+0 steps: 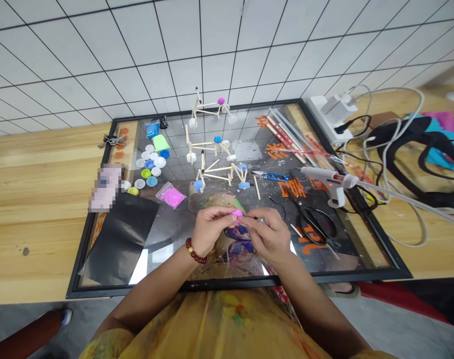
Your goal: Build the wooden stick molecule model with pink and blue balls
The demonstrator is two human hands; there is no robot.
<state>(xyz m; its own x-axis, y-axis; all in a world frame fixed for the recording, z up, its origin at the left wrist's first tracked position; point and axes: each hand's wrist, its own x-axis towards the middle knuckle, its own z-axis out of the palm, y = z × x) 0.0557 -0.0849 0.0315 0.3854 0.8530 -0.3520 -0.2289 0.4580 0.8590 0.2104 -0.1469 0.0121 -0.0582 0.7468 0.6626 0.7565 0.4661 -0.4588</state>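
Note:
My left hand [212, 227], with a beaded bracelet at the wrist, pinches a small lump of bright pink clay [237, 213] over the glass panel. From the other side, the fingertips of my right hand [269, 232] press against the same lump. A small greyish thing [261, 220] shows between the right fingers, too small to name. Just beyond my hands stands a stick model with blue wheels [222, 175]. Behind it are a stick model with a blue ball [208, 146] and another with a magenta ball [212, 107]. A bag of pink clay [172, 196] lies to the left.
Bottle caps [151, 181], a black sheet [122, 239] and a blurred-out phone-like item [106, 188] are at left. At right are a glue gun [329, 182], black scissors [316, 223], blue snips [270, 176], bundled sticks [286, 134], a power strip [327, 119] and looping cables.

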